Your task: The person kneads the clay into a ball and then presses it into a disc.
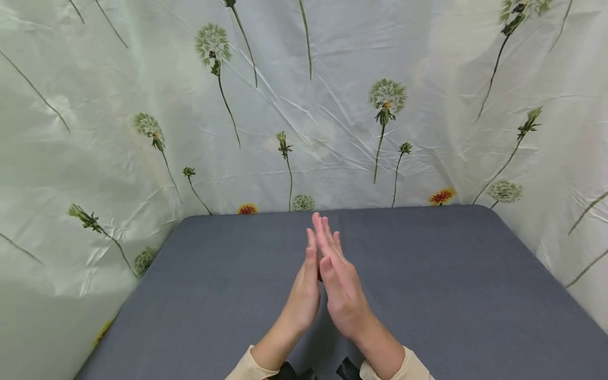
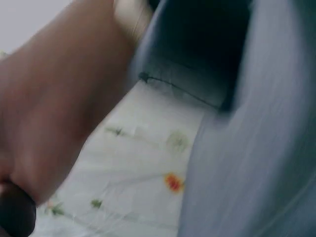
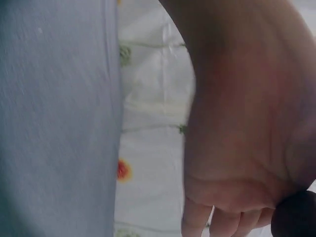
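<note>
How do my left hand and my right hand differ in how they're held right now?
In the head view the right hand reaches farther forward than the left hand, its fingertips past the left's. The right leans leftward, overlapping the left's fingers; the left stands more upright. Both have straight fingers, palms pressed together over the grey table, with a small dark object between them.

A grey fabric-covered tabletop (image 1: 451,295) fills the lower view, its far edge at twelve o'clock meeting a flower-printed sheet (image 1: 332,121), which also borders it at nine and three o'clock.
</note>
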Tool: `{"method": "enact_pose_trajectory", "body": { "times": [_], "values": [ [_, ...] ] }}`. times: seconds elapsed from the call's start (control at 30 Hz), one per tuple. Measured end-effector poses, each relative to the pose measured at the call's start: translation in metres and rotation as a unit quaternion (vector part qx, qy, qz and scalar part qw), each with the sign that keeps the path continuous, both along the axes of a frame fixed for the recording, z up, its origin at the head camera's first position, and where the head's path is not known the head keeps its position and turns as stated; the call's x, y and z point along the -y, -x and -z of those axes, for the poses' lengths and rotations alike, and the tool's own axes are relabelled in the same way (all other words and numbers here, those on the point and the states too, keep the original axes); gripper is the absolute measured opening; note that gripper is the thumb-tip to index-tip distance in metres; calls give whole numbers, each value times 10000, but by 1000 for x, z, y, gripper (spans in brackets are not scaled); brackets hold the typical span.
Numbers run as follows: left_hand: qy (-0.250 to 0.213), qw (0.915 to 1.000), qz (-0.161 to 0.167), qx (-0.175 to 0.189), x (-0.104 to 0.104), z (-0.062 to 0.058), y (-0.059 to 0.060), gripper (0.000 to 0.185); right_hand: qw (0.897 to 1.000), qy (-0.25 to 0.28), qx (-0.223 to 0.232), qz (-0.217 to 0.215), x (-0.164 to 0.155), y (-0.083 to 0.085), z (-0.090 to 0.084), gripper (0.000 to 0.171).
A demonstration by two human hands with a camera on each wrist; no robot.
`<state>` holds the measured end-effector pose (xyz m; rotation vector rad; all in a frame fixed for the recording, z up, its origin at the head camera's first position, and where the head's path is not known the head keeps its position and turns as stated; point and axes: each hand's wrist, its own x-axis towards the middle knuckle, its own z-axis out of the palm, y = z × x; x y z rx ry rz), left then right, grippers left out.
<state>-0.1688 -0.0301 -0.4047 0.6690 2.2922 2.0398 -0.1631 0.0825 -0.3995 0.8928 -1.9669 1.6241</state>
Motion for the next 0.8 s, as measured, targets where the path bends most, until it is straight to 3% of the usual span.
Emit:
{"method": "enact_pose_trajectory", "body": {
  "times": [0.17,0.33,0.43,0.53,0.7,0.8],
  "values": [
    [91,9992,382,105,-13,-2,-15,61,9956,380,836,-190,-15,12,4,57],
    [-204,9996,26,-190,-4,-13,-16,61,9881,389,1349,-622,-6,14,12,59],
    [-317,9981,-218,-489,8,-19,-9,64,9869,380,1304,-867,9,7,17,57],
    [-497,9973,-285,-452,18,-20,-1,67,9879,221,1241,-902,18,-2,16,56],
    [-915,9952,220,270,19,-14,7,75,9971,-283,598,-369,17,-11,7,57],
    [-955,9927,527,513,12,-10,6,74,9990,-436,104,-45,11,-8,3,57]
  ]
}}
